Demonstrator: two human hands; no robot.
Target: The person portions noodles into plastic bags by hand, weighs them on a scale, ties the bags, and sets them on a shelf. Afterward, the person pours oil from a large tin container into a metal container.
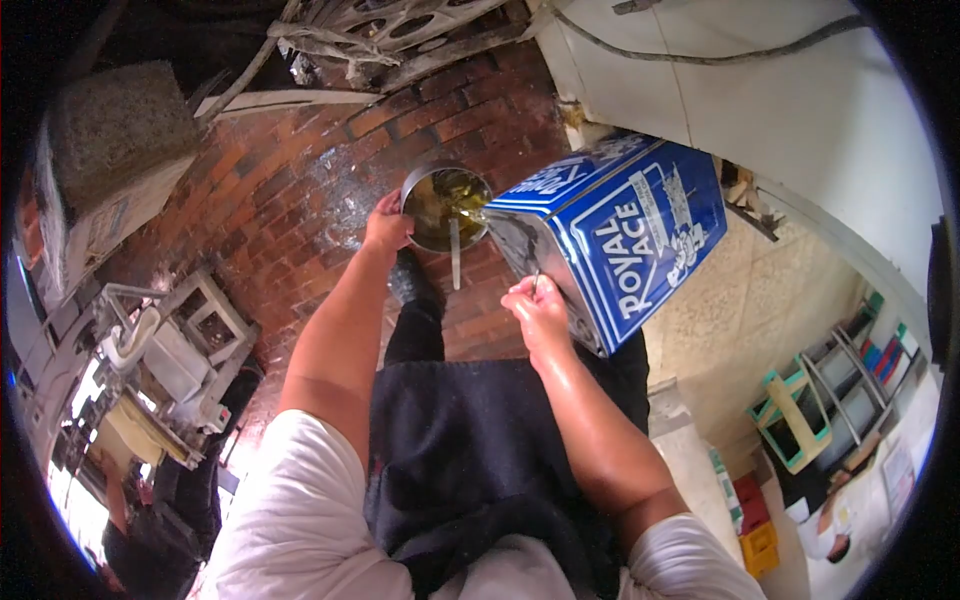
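A round metal pot (412,214) with yellowish liquid in it is held by my left hand (386,225), whose fingers grip its left rim. A pale, flat strip (456,262) crosses the pot's near rim; whether it is a handle or a separate utensil I cannot tell. To the right, a large blue square tin (640,240) lettered "ROYAL ACE" is tilted, its corner over the pot. Yellow liquid runs from that corner into the pot. My right hand (540,310) is closed on a small wire handle (535,284) on the tin's metal top.
Wet brick floor (300,200) lies below. A concrete block (120,130) stands at upper left, a white panel (800,90) at upper right. One person (150,530) is at lower left, another (835,525) at lower right near a yellow crate (760,548).
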